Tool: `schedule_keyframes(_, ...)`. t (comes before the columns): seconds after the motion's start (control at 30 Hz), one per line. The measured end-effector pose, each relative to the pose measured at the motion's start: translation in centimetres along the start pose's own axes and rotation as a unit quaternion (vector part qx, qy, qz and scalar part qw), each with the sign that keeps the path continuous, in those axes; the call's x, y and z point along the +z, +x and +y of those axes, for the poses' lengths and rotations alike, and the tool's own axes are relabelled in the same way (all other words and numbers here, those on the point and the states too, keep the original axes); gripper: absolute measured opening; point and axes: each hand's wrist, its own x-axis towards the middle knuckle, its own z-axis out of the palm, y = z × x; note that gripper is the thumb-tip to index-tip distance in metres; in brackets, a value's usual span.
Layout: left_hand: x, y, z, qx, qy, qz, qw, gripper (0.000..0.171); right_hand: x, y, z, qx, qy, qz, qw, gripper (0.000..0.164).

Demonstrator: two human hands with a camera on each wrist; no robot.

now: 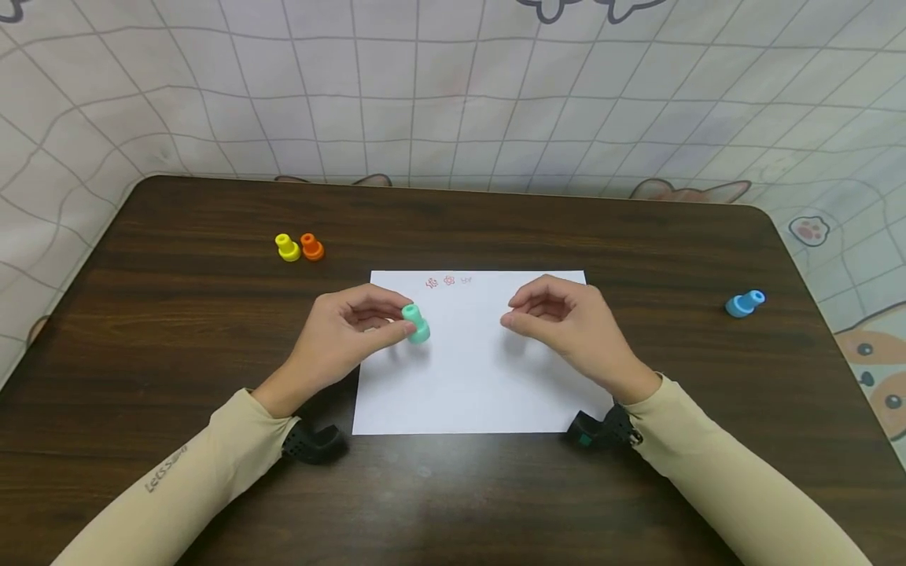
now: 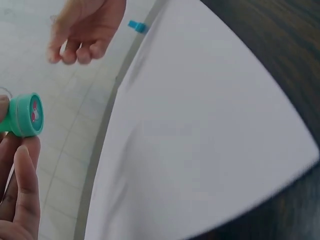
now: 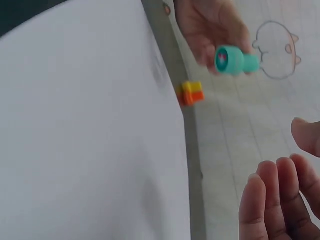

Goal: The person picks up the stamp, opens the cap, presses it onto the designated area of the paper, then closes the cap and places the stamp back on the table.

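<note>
My left hand (image 1: pixel 340 334) pinches a mint-green stamp (image 1: pixel 416 324) between thumb and fingers, above the left part of a white sheet of paper (image 1: pixel 467 393). In the left wrist view the stamp's round face shows a small pink and white design. My right hand (image 1: pixel 573 322) hovers over the right part of the sheet, its fingers loosely bent and a gap between thumb and fingertips in the right wrist view. It holds nothing. Small reddish prints (image 1: pixel 449 281) run along the sheet's top edge, the rightmost one fainter.
A yellow stamp (image 1: pixel 287 248) and an orange stamp (image 1: pixel 311 247) stand side by side at the back left of the dark wooden table (image 1: pixel 177 314). Near its right edge lies a blue stamp (image 1: pixel 745 303). A grid-patterned cloth (image 1: pixel 453 102) hangs behind the table.
</note>
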Motion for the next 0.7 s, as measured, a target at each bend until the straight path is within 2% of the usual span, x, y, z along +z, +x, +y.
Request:
schedule_keyframes(0.2,-2.3,-0.5,-0.3,0.013,0.026,0.052,0.9982,0.027,-3.4,-1.0,0.6,-0.04,-0.063,0.086,0.994,0.022)
schedule_keyframes(0.37,-5.0,-1.3,-0.5,-0.002,0.047,0.092,0.9947,0.03,-6.7,-2.1,1.2,-0.068,-0.137,0.165,0.974,0.022)
schedule_keyframes(0.43,-6.1,-1.5,-0.6,-0.012,0.056,0.105,0.9928,0.031,-8.1,-2.7,1.4,-0.069,-0.149,0.193,0.967,0.024)
schedule_keyframes(0.53,-7.9,-1.6,-1.2,-0.022,0.077,0.13,0.9883,0.032,-10.1,-3.5,1.7,-0.064,-0.147,0.22,0.962,0.025)
schedule_keyframes(0.7,-10.8,-1.1,-2.6,-0.037,0.107,0.17,0.9789,0.031,-13.3,-4.9,2.4,-0.05,-0.151,0.263,0.952,0.025)
